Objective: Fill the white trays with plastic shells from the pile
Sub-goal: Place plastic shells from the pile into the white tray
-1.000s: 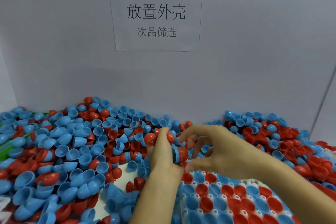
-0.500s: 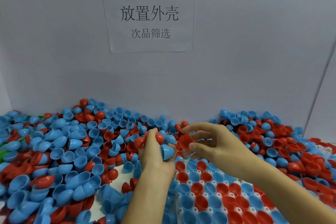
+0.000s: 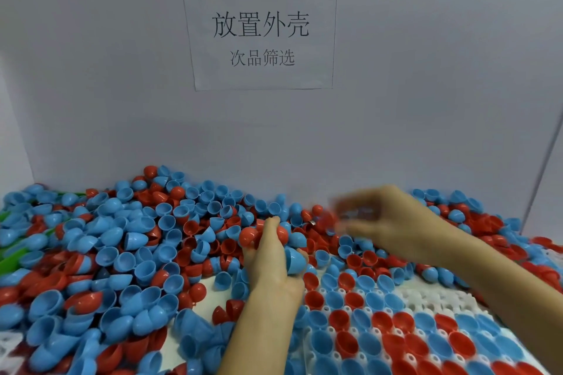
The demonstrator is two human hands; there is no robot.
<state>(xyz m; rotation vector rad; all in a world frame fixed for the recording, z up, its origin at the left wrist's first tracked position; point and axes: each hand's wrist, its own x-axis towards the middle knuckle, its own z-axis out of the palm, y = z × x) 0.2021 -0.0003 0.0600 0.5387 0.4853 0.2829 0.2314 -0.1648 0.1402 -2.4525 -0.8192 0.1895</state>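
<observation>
White tray [image 3: 426,303] mostly filled, bare pockets left at its right side; left hand [image 3: 271,256] clutches several red and blue shells, right hand [image 3: 387,219] blurred over the pile [image 3: 128,246] behind the tray, grip unclear.

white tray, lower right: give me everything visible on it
The white tray looks like moulded plastic, a grid of round pockets with small holes between them. It lies flat at lower right, running out of frame at the bottom. Most visible pockets hold blue or red shells, open side up; a patch near its far right is unfilled. Loose shells crowd its far and left edges. The right forearm passes above it; contact cannot be told.
</observation>
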